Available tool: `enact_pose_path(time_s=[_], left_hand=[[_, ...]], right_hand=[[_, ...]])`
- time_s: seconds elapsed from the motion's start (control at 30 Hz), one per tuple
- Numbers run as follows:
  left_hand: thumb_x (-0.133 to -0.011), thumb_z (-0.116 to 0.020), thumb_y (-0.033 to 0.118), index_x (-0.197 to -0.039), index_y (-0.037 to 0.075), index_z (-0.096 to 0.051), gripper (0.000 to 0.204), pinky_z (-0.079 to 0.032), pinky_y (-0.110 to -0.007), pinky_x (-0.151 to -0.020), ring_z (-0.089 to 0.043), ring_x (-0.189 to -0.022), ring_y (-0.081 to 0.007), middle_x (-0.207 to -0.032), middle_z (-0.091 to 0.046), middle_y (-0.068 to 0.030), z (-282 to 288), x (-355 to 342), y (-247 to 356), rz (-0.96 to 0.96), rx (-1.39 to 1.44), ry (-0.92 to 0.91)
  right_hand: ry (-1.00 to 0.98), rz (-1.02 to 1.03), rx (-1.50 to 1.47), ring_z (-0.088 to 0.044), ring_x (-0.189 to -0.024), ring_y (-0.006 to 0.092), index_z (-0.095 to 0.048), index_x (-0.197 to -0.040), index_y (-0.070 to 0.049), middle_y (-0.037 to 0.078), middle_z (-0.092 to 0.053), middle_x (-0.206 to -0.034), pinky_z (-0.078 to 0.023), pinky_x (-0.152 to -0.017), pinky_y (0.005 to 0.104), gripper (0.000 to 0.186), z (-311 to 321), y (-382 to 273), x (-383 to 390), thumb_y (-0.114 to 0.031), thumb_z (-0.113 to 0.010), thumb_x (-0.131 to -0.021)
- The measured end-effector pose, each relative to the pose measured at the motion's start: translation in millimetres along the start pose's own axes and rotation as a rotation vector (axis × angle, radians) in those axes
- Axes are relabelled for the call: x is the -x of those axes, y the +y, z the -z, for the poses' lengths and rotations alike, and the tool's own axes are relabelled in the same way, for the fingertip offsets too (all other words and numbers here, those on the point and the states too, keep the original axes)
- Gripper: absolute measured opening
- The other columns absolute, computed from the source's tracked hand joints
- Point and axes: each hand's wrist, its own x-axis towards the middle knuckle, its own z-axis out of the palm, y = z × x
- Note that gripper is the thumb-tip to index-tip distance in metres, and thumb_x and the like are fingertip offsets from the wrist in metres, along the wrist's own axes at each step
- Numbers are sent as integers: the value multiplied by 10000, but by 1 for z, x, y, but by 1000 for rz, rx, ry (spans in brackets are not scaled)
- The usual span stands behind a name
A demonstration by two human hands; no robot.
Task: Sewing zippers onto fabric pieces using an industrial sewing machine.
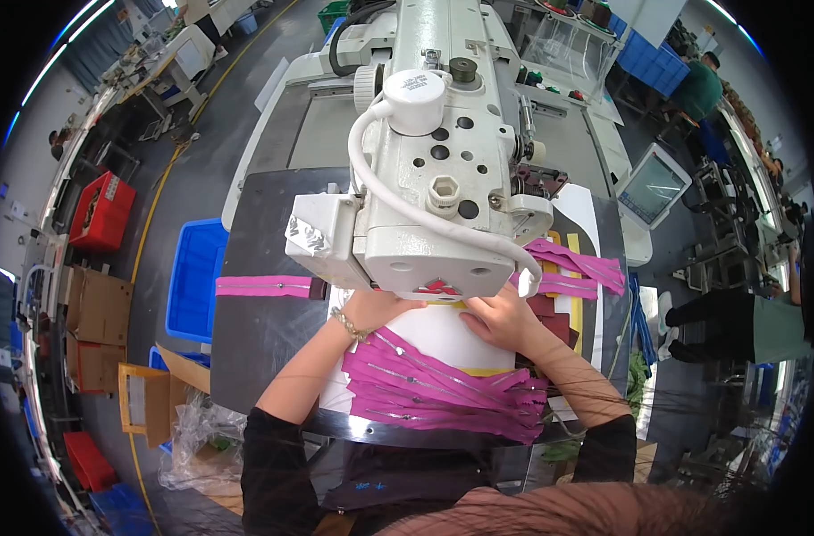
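Note:
A white industrial sewing machine head [443,241] stands over the work plate. My left hand [380,311], with a beaded bracelet at the wrist, reaches under its front edge; the thumb points right and the other fingers are hidden. Opposite it, my right hand [501,320] has bent fingers reaching under the same edge, tips partly covered. Whatever lies between them is out of sight. Several magenta zippers [425,380] are heaped just in front of my hands, on a white sheet [434,332]. One magenta zipper strip [264,286] sticks out left of the machine head.
More magenta zippers [572,268] lie right of the machine head. A blue bin [193,281] stands left of the dark work plate [264,205]. Cardboard boxes [152,393] and clear plastic wrap sit on the floor. A control screen [654,185] is at right; other people work beyond.

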Motion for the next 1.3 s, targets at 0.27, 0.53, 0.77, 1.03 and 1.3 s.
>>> enact_pose_path(time_s=[0.27, 0.53, 0.77, 1.03, 1.3], left_hand=[[-760, -622, 596, -892, -41, -596, 651, -331, -439, -800, -563, -868, -317, -886, -606, -191, -18, 28, 6, -177, -614, 203], [-773, -615, 573, -906, -13, -578, 602, -302, -419, -816, -529, -864, -289, -871, -574, -151, -23, 35, 4, -209, -583, 264], [-792, -608, 540, -933, 9, -586, 550, -340, -413, -790, -527, -850, -283, -885, -573, -134, -22, 34, 11, -261, -588, 334], [-780, -654, 473, -877, 50, -594, 438, -406, -374, -722, -577, -777, -262, -777, -601, -82, -18, 37, 13, -251, -470, 299], [-789, -690, 337, -893, 77, -607, 292, -438, -369, -733, -611, -786, -252, -808, -629, -58, -9, 37, 29, -200, -333, 190]], right_hand=[[27, 158, 99, -610, -950, 239, -581, -951, -42, 109, -603, -1098, -495, -785, 341, 288, -4, 0, 16, -173, -700, -724], [226, -76, 217, -554, -856, 271, -602, -957, -42, 113, -590, -1011, -414, -776, 404, 357, 8, 17, -8, -221, -730, -676], [242, -259, 23, -508, -931, 312, -608, -950, -42, 120, -568, -1008, -377, -753, 414, 354, -19, 53, -13, -257, -720, -692], [-28, -138, 124, -533, -875, 269, -594, -927, -34, 81, -558, -938, -393, -748, 409, 356, 9, 3, 0, -261, -724, -686], [-47, -110, 80, -583, -753, 248, -558, -895, -55, 82, -576, -791, -460, -577, 385, 222, 3, -1, 10, -129, -659, -712]])
